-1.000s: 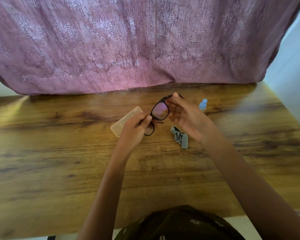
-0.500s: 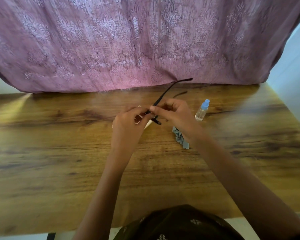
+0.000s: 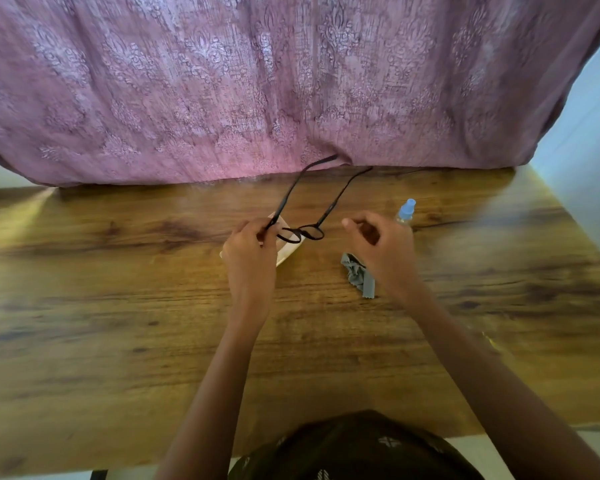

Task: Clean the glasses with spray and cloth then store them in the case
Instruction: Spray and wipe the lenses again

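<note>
Black-framed glasses (image 3: 312, 216) hang above the wooden table (image 3: 118, 306) with both temples unfolded and pointing away from me. My left hand (image 3: 252, 251) pinches them at the left hinge. My right hand (image 3: 378, 244) is just right of the frame, fingers curled loosely, touching nothing. A clear plastic case (image 3: 288, 249) lies on the table under the glasses, partly hidden by my left hand. A crumpled grey cloth (image 3: 359, 275) lies beneath my right hand. The small spray bottle (image 3: 406, 211) with a blue cap stands behind my right hand.
A purple patterned curtain (image 3: 291, 81) hangs along the table's far edge. A pale wall (image 3: 589, 133) borders the right side. The table's near edge runs just in front of my body.
The glasses went from folded and held by both hands to fully unfolded. My right hand has let go and drawn to the right; only my left hand holds them now.
</note>
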Motion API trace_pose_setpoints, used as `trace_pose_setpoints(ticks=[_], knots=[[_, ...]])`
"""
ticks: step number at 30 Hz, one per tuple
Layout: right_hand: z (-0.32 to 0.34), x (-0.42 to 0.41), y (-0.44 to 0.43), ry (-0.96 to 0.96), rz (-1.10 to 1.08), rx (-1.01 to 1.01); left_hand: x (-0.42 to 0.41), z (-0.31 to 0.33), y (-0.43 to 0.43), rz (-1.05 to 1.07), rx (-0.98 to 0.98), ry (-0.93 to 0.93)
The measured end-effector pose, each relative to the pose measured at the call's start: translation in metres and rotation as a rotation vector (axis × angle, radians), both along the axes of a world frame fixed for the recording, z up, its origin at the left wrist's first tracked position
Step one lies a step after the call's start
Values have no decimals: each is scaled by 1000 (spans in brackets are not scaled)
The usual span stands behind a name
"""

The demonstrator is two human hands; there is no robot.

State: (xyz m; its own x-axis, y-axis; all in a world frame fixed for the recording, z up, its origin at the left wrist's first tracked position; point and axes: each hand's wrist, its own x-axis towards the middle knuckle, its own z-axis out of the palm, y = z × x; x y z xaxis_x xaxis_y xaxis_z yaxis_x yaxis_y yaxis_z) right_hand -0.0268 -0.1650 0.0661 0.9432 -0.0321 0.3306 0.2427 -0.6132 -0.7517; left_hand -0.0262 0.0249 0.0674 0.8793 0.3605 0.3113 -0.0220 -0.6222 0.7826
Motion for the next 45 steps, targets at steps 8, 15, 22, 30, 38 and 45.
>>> trace_pose_setpoints(ticks=[8, 15, 22, 30, 38, 45], knots=[[-40, 14, -48, -89, -286, -317, 9, -23, 10, 35, -186, 19], [-58, 29, -60, -123, -393, -345, 12, -36, 7, 25, -224, -16], [-77, 42, -65, -112, -363, -245, 11, -45, 4, 15, -283, -51], [-77, 51, -64, 44, -289, 27, 11, -56, -1, -16, -310, -94], [-79, -10, -2, 60, -105, 146, 5, -64, -10, -8, -383, -90], [-48, -21, 43, 3, 138, 66, -8, -57, -25, -60, -427, -121]])
